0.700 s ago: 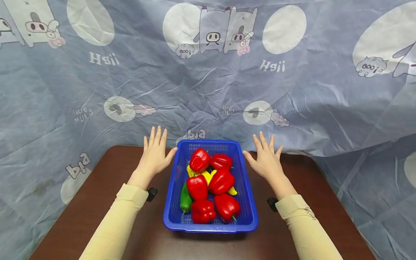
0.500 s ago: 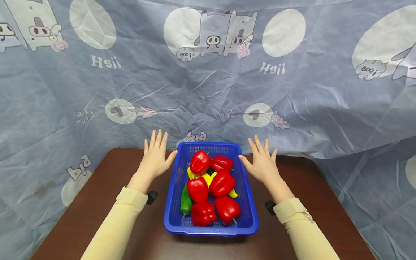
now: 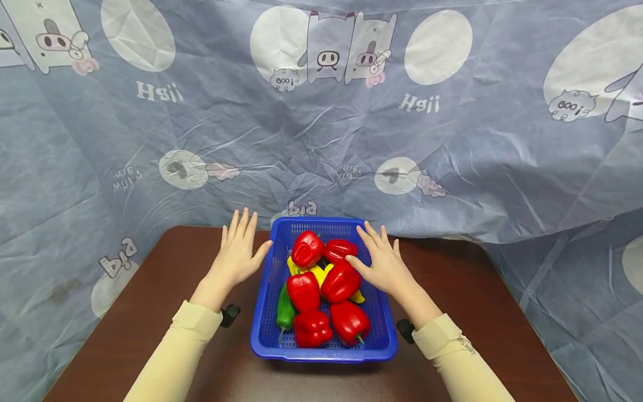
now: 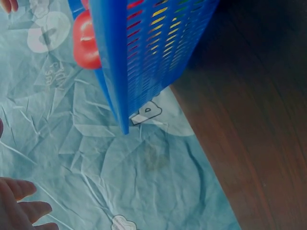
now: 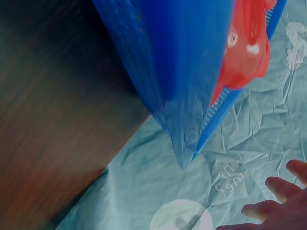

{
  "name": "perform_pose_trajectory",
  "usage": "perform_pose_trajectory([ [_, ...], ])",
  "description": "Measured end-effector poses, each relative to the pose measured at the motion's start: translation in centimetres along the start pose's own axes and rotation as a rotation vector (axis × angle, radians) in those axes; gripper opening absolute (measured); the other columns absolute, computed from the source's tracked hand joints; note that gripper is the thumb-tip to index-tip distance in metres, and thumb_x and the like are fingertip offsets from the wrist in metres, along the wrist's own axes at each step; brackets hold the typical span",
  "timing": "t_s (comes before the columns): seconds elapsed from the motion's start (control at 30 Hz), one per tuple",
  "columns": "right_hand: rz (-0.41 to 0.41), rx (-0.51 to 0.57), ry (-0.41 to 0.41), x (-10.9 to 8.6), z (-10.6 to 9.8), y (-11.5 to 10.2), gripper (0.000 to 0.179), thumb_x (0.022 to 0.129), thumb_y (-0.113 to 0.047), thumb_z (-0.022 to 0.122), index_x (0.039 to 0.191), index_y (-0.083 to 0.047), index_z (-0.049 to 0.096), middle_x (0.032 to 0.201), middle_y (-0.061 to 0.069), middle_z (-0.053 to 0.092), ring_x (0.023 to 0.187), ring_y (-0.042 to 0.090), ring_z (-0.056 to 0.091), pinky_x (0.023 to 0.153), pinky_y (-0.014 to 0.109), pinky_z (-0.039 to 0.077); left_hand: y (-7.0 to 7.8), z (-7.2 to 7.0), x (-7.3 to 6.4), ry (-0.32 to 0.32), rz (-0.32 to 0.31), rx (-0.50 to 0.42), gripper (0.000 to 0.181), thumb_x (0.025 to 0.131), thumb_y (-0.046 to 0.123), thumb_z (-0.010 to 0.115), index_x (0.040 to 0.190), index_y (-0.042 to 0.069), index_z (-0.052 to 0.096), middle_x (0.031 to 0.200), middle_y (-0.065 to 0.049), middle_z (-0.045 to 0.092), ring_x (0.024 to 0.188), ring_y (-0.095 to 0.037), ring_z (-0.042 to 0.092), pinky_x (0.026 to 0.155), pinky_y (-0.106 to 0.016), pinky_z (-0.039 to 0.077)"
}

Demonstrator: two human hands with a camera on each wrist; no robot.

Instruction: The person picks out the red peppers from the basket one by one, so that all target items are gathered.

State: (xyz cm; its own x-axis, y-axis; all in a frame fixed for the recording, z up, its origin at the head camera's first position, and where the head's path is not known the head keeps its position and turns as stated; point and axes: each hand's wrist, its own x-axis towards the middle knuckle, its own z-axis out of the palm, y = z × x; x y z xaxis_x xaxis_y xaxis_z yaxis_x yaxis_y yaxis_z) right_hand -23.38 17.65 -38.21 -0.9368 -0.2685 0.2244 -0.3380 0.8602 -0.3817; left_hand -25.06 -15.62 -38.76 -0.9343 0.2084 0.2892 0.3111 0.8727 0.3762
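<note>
A blue plastic basket (image 3: 324, 354) holds several red bell peppers (image 3: 303, 291), a long green pepper (image 3: 285, 308) and yellow pieces (image 3: 318, 272) partly covered by the red ones. My left hand (image 3: 234, 257) hovers beside the basket's left rim with fingers spread and nothing in it. Over the right rim reaches my right hand (image 3: 384, 265), fingers extended, its thumb overlapping a red pepper in the head view. In the left wrist view, left fingers (image 4: 32, 211) show at the lower left; in the right wrist view, right fingers (image 5: 283, 189) are at the lower right.
The basket stands on a dark brown wooden table (image 3: 452, 290). Behind it and at both sides hangs a grey-blue cloth (image 3: 281, 128) with cartoon prints. Each wrist carries a small black device, such as the left one (image 3: 230, 315).
My right hand has moved left, from beside the basket to over its right rim. My left hand has dropped slightly and stays beside the left rim. The peppers have not moved.
</note>
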Motion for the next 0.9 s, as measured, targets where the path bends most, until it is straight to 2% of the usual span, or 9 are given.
perform_pose_trajectory([
  [0.3,-0.069,0.054,-0.044,-0.9,0.8,-0.4,0.078,0.09,-0.044,0.065,0.154,-0.011,0.035,0.162,0.014,0.026,0.147,0.049,0.013,0.111,0.074,0.011,-0.6,0.9,-1.2,-0.005,-0.002,-0.042,0.077,0.099,0.041,0.051,0.156,0.0,0.019,0.162,-0.026,0.012,0.15,-0.044,0.003,0.116,-0.069,0.006],
  [0.57,-0.138,0.122,-0.153,-1.3,1.0,-0.2,0.079,0.086,-0.04,0.071,0.152,-0.009,0.038,0.16,0.016,0.029,0.146,0.049,0.017,0.113,0.069,0.019,-1.3,1.5,-2.4,-0.042,-0.034,-0.115,0.076,0.101,0.039,0.05,0.157,0.0,0.016,0.162,-0.026,0.01,0.15,-0.043,0.005,0.117,-0.066,0.009],
  [0.8,-0.131,0.171,-0.236,-1.2,1.3,0.1,0.084,0.082,-0.043,0.075,0.152,-0.015,0.039,0.159,0.011,0.034,0.148,0.042,0.022,0.112,0.065,0.029,-1.4,2.3,-3.4,-0.041,-0.041,-0.185,0.075,0.101,0.037,0.05,0.157,0.001,0.016,0.162,-0.025,0.012,0.149,-0.045,0.01,0.117,-0.064,0.018],
  [0.9,-0.142,0.182,-0.249,-1.2,1.5,0.3,0.084,0.08,-0.043,0.077,0.151,-0.016,0.041,0.157,0.012,0.037,0.146,0.04,0.029,0.11,0.064,0.032,-1.3,2.6,-3.7,-0.055,-0.049,-0.225,0.075,0.101,0.037,0.051,0.157,0.001,0.017,0.163,-0.024,0.012,0.148,-0.046,0.012,0.116,-0.064,0.019],
])
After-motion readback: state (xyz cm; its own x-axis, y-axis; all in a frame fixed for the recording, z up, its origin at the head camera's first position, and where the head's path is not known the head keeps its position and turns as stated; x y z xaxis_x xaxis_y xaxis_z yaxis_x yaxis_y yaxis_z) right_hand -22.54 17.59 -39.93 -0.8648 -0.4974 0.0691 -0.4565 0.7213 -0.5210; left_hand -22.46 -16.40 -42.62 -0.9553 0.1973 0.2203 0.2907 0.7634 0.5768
